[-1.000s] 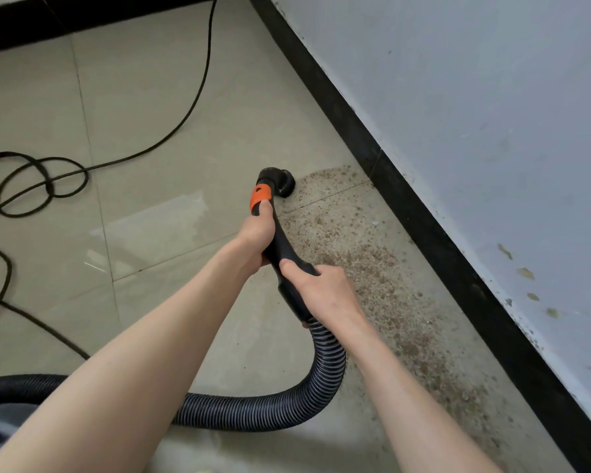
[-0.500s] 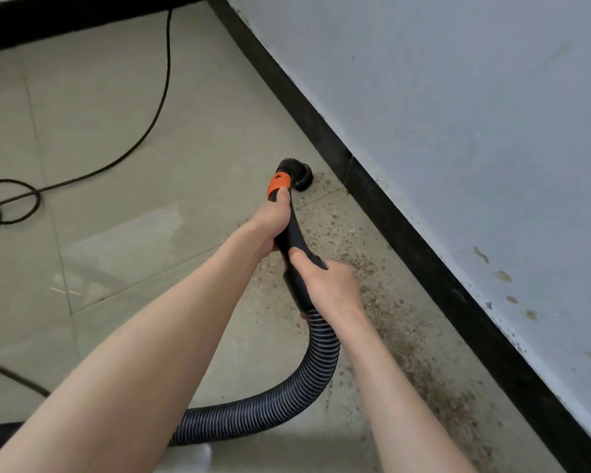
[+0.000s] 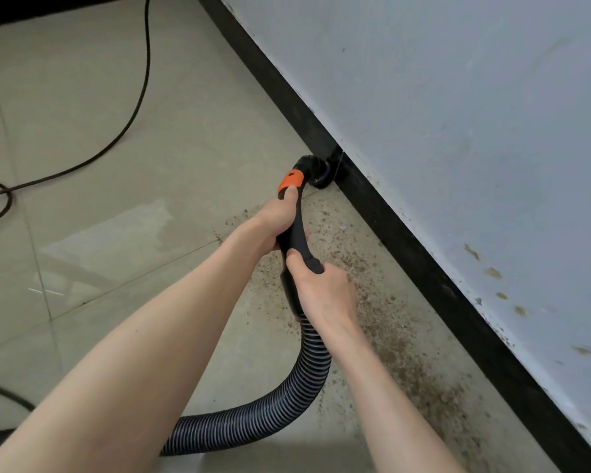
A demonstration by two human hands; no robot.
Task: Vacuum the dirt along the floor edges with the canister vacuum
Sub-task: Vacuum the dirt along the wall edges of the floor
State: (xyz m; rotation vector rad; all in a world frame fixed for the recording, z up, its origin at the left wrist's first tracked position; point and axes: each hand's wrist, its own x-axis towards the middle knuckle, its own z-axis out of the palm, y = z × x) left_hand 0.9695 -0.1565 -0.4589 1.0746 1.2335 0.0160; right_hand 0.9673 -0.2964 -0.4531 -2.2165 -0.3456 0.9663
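Gripping the black curved plastic vacuum handle (image 3: 296, 233) with both fists, the person worked the black round nozzle (image 3: 316, 174) hard up against the black baseboard strip (image 3: 406, 233) at the foot of the pale grey wall (image 3: 458, 114). The left hand (image 3: 277, 220) clenched the handle nearer the baseboard, its thumb pressed on the orange plastic collar (image 3: 290, 180) just behind the nozzle; the right hand (image 3: 325, 291) wrapped the handle's rear end, where the ribbed black-and-grey flexible hose (image 3: 287, 404) joined and curved away from the baseboard towards the lower left. Of the canister itself only a dark sliver, if that, showed at the lower left edge, too little to be sure of.

A band of brown gritty dirt (image 3: 400, 336) lay on the beige tiled floor (image 3: 151, 165) beside the baseboard, thick from the nozzle back towards the person; beyond the nozzle, the tiles along the baseboard looked clean. A thin black power cord (image 3: 140, 97) looped well away from the baseboard.

The step in hand appeared to be edge suction at the far end of the dirty band. The next move probably called for drawing the nozzle back along the baseboard through the grit, mouth kept low, hose slack following.
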